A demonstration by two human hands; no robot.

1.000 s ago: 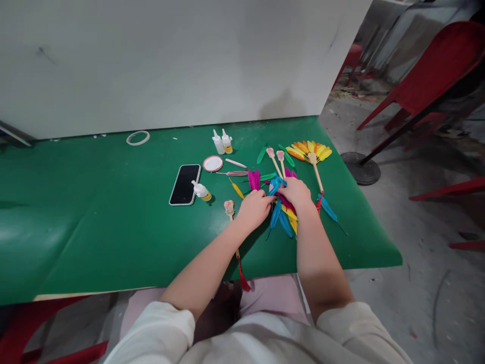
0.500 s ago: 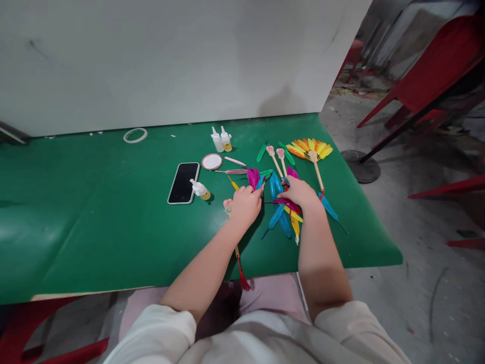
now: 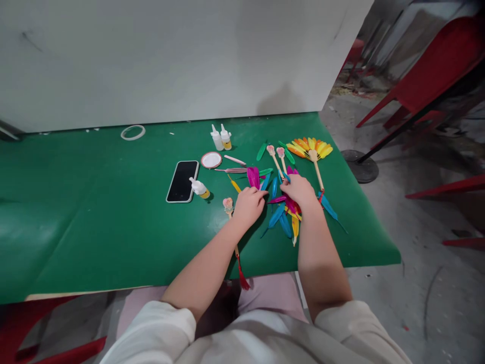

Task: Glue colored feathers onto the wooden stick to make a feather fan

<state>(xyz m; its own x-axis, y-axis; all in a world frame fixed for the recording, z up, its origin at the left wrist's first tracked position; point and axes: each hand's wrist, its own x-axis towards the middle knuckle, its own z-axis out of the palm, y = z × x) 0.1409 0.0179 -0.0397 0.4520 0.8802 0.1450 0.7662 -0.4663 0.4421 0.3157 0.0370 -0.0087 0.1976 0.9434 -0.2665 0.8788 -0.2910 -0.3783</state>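
My left hand (image 3: 250, 203) rests on the green table among coloured feathers, fingers bent, a magenta feather (image 3: 253, 177) just beyond it and a blue one at its fingertips. What it may grip is too small to make out. To the right, my right hand (image 3: 297, 190) pinches a blue feather (image 3: 287, 178) over a pile of magenta, blue and yellow feathers (image 3: 285, 224). Two wooden handles (image 3: 281, 163) with pink tops lie beyond that hand. Left of my left hand is another pink-topped handle (image 3: 228, 205) with a red tassel (image 3: 243, 279), partly hidden by my wrist.
A finished-looking yellow and orange feather fan (image 3: 312, 152) lies at the right. Leftward are a phone (image 3: 182, 182), a glue bottle (image 3: 200, 188), two upright bottles (image 3: 221, 137), a round white lid (image 3: 211, 160), tweezers (image 3: 235, 160) and a tape ring (image 3: 133, 132).
My left hand has shifted slightly right and down, uncovering more of the pink-topped handle. My right hand has moved a little, and magenta feathers in the pile lie differently.
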